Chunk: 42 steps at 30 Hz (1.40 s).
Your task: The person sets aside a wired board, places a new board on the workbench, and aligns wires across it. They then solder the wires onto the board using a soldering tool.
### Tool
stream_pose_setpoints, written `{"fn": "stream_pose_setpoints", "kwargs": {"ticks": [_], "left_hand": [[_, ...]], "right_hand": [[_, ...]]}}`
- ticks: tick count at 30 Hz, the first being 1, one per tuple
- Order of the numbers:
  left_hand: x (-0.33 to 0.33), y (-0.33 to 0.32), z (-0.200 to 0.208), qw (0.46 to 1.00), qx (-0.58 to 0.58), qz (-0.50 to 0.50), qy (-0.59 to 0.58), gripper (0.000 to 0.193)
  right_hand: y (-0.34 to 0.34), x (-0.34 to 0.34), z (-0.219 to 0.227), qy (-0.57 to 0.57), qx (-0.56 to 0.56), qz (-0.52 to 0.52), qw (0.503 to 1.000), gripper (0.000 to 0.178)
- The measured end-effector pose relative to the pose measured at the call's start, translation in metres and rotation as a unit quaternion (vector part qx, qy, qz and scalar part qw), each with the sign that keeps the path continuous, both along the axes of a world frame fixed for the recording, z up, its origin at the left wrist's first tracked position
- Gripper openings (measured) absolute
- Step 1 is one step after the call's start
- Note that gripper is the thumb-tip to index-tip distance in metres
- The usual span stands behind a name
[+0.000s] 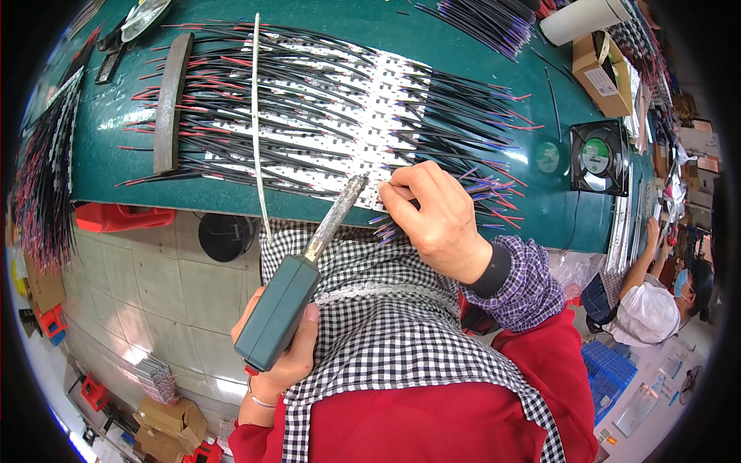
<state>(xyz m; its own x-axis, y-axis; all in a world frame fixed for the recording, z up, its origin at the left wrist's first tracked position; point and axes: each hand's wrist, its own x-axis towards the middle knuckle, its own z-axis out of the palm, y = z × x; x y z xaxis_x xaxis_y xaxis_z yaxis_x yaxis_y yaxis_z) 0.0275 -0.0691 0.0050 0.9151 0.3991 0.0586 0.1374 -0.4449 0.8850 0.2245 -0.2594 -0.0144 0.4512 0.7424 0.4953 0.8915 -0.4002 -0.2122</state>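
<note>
My left hand (pixel 301 351) is wrapped round the dark green handle of a soldering iron (pixel 279 309). The iron slants up and right, its tip at the near end of a panel of white circuit boards (pixel 394 85). Beside that tip, my right hand (pixel 440 224) is closed, thumb and forefinger pinched at the panel's near edge; what they pinch is too small to make out. Rows of black wires with red ends (pixel 224 92) fan out on the panel's left. Black wires with blue and red ends (pixel 471 108) spread to its right, some under my right hand.
A metal bar (pixel 171 108) and a white cord (pixel 256 116) lie across the wires on the green table (pixel 552 212). A black fan (pixel 598 158) and cardboard box (pixel 602 77) stand at the right. A red stool (pixel 123 217) sits below the edge. Another person (pixel 648 309) works at far right.
</note>
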Motion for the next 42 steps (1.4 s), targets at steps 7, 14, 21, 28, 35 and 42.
{"fn": "stream_pose_setpoints", "kwargs": {"ticks": [7,14,21,28,35,42], "left_hand": [[-0.012,-0.007,0.001,0.99,-0.132,0.049,0.01,0.039],[-0.007,-0.01,0.002,0.986,-0.146,0.082,-0.012,0.041],[-0.015,-0.007,0.0,0.983,-0.164,0.072,0.031,0.041],[-0.016,-0.006,0.002,0.986,-0.161,0.033,0.03,0.042],[-0.011,-0.005,-0.001,0.996,0.092,-0.018,0.009,0.023],[-0.01,-0.005,-0.001,0.998,-0.039,0.038,0.045,0.02]], "right_hand": [[-0.007,0.002,0.028,0.087,-0.001,-0.007,0.996,0.036],[-0.001,0.005,0.018,0.223,0.071,-0.061,0.97,0.066],[-0.01,0.005,0.007,0.127,0.034,0.011,0.991,0.047],[-0.011,-0.002,0.012,0.117,-0.019,0.015,0.993,0.045],[-0.013,-0.005,0.007,0.111,0.035,0.029,0.993,0.035],[-0.007,-0.006,0.005,0.108,0.024,0.034,0.993,0.037]]}}
